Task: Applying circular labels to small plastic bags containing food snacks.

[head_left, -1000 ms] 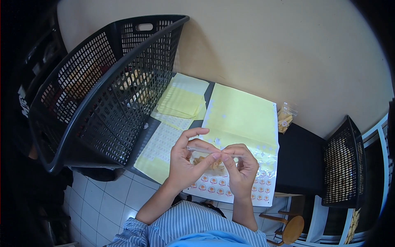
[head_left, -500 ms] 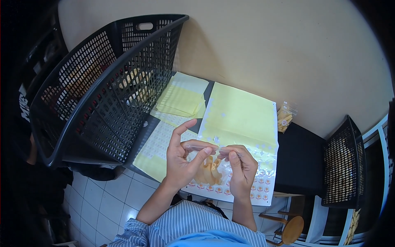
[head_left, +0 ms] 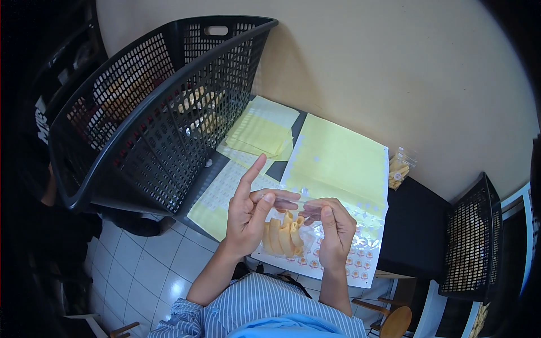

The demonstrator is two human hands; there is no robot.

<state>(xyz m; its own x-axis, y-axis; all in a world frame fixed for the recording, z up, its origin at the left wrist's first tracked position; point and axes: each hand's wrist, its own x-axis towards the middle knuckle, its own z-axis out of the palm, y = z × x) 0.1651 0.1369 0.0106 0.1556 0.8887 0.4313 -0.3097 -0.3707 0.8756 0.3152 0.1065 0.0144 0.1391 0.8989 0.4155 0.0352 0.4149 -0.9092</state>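
Between my hands hangs a clear plastic bag of pale yellow snack sticks [head_left: 283, 236], its top edge pinched on both sides. My left hand [head_left: 246, 217] grips the bag's left top edge between thumb and bent fingers, with the index finger pointing up. On the other side, my right hand [head_left: 332, 228] pinches the right top edge with thumb and fingers. Below the bag lies a sticker sheet [head_left: 360, 262] printed with rows of small round labels. Its upper part is bare yellow backing paper [head_left: 338, 149].
A large black mesh basket [head_left: 194, 67] with bagged snacks stands at the left. Loose yellow sheets [head_left: 256, 132] lie beside it. A filled snack bag [head_left: 398, 172] leans by the wall, and another black basket [head_left: 473, 242] and a wooden stool [head_left: 397, 322] are at the right.
The view has shifted, so the basket and sheets appear farther right. Both hands still pinch the bag's top; the left thumb has lifted slightly and the snack sticks show more plainly.
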